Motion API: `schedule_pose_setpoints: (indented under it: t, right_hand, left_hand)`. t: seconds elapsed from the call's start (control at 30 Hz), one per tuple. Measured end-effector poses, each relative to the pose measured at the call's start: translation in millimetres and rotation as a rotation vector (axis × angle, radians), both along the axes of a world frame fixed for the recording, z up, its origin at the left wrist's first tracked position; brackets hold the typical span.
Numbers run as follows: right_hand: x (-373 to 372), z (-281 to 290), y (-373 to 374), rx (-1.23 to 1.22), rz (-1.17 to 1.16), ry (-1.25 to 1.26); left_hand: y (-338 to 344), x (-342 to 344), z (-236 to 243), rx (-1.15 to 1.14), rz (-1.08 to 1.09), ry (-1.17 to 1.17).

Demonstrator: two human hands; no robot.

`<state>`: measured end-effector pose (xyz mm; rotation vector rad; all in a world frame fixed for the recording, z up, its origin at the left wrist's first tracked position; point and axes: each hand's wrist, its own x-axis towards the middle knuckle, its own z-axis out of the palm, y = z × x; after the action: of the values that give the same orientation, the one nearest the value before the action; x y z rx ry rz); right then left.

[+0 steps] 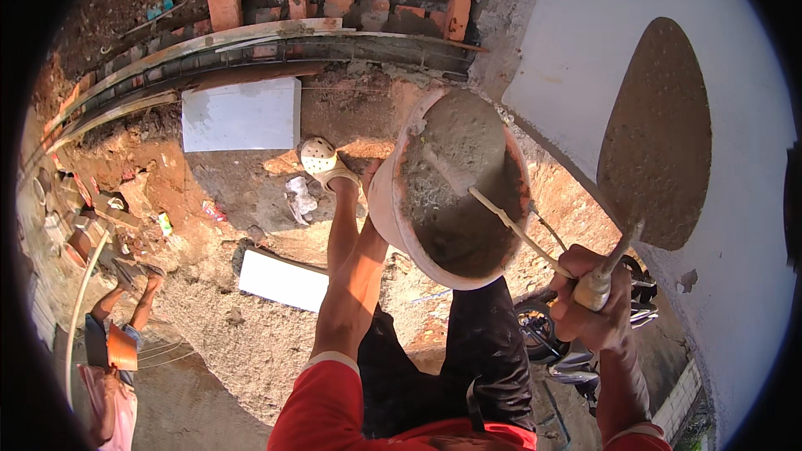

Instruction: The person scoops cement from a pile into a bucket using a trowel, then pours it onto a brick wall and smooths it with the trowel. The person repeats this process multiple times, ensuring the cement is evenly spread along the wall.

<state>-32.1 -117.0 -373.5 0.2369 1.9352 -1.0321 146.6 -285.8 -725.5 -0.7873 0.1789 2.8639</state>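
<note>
A pale bucket (388,209) of wet grey mortar (464,225) is tilted in front of me. My left hand (373,171) grips its left side, the fingers partly hidden behind the wall. My right hand (595,305) is closed around the handle of a trowel (656,142). The trowel's broad, mortar-coated blade points away from me, over the white surface on the right. Two thin strands (518,234) run from the bucket to my right hand; the one over the mortar has a grey-coated end.
A brick row with wooden strips (251,33) crosses the far side. Two white slabs (242,117) lie on rough ground, near a foot in a pale clog (324,159). At lower left, another person has an orange bucket (122,349). A motorcycle (543,334) stands lower right.
</note>
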Motion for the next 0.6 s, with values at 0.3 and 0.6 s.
schedule_pose_setpoints:
  t: [0.3,0.6]
  right_hand:
    - [16.2,-102.4,-22.6,0.050,0.105,0.286]
    - [26.7,-131.5,-13.6,0.067,0.214,0.432]
  left_hand:
    - [-31.3,-101.9,-67.0,-0.017,0.059,0.103]
    - [-27.3,-11.4,-83.8,0.010,0.162,-0.011]
